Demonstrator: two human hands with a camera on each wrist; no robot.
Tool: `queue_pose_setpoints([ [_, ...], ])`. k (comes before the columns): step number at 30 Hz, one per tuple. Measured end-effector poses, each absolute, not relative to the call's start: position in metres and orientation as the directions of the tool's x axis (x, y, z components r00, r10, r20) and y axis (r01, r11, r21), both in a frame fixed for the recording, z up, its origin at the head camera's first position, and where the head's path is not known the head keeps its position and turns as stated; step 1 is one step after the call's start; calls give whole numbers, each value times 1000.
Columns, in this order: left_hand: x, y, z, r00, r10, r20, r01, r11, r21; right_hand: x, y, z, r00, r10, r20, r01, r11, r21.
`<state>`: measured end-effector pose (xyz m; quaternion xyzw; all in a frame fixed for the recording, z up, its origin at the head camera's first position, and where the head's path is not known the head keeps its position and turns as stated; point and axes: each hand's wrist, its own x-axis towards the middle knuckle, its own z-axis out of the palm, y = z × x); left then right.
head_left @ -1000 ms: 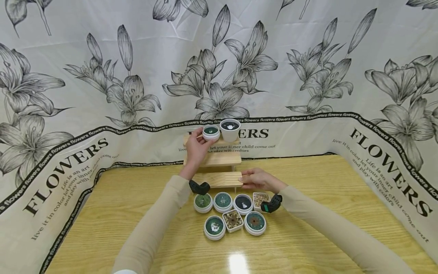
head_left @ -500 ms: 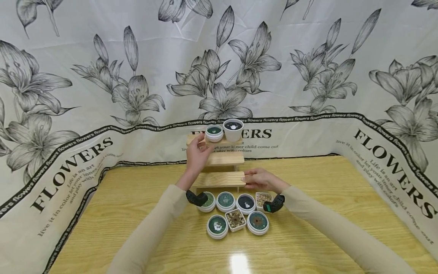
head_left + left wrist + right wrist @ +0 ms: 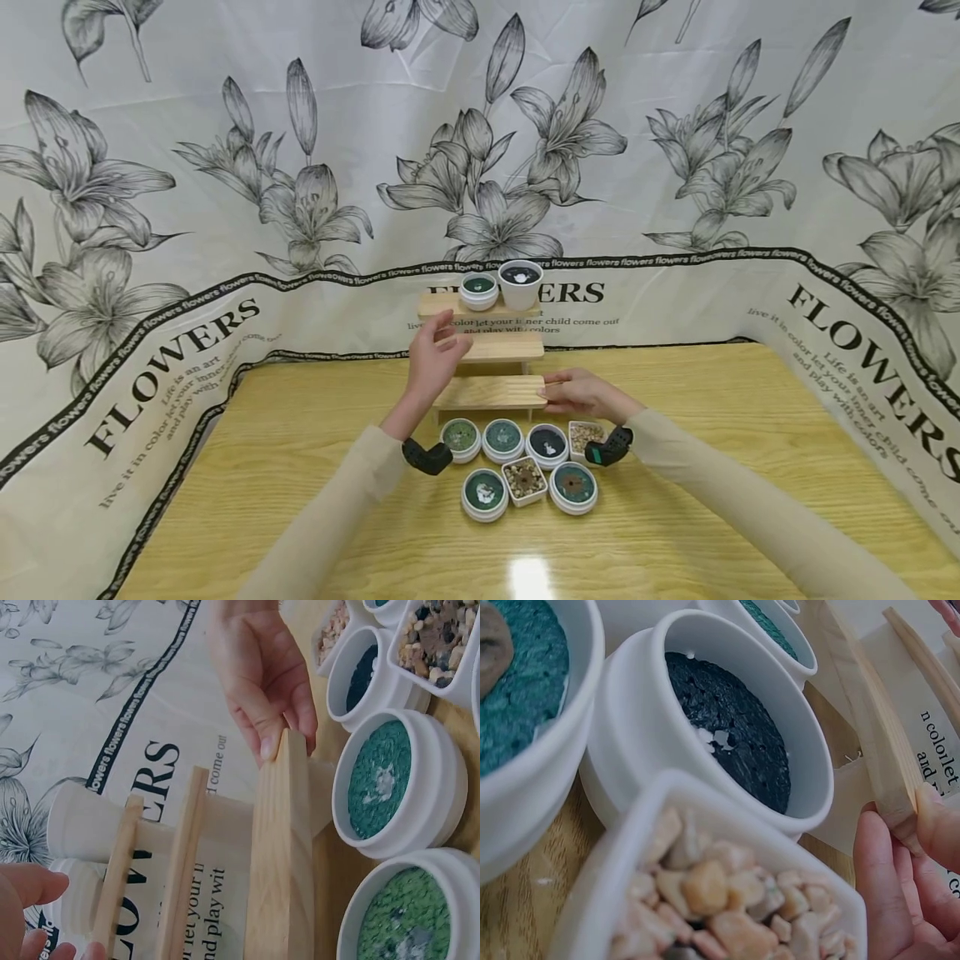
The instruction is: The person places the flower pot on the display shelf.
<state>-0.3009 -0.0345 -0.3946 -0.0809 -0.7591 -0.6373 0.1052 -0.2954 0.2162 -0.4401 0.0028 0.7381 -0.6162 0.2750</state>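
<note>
A three-step wooden stand (image 3: 491, 390) is at the back middle of the table. My right hand (image 3: 581, 394) pinches the right end of its lowest step, thumb on top, as the left wrist view also shows. On the top step a small round white pot (image 3: 478, 292) with a dark green fill sits beside a taller white pot (image 3: 520, 286) with a dark fill. My left hand (image 3: 435, 354) is in front of the stand's left side, below the round pot and apart from it, fingers loosely bent and holding nothing.
Before the stand are round white pots with green (image 3: 460, 437), teal (image 3: 503, 439) and dark (image 3: 547, 443) fills, and a square pot of pebbles (image 3: 442, 645). More pots form a front row. A flower-printed cloth (image 3: 315, 108) hangs behind the table (image 3: 247, 500).
My left hand has let go of the round pot on the top step and drawn back down toward me. The right hand keeps its grip on the lowest step. The view has shifted slightly.
</note>
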Motion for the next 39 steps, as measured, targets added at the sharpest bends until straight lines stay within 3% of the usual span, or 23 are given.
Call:
queue_pose_setpoints([
  [9, -277, -39, -401, -979, -20, 201, 197, 132, 972, -295, 216, -441, -851, -338, -402, 348, 209, -914],
  [20, -261, -49, -420, -977, -67, 202, 184, 210, 960, -293, 220, -444, -847, -372, -379, 343, 160, -925],
  [39, -227, -66, -460, -988, 9, 153, 152, 181, 972, -296, 218, -447, -849, -357, -390, 367, 135, -921],
])
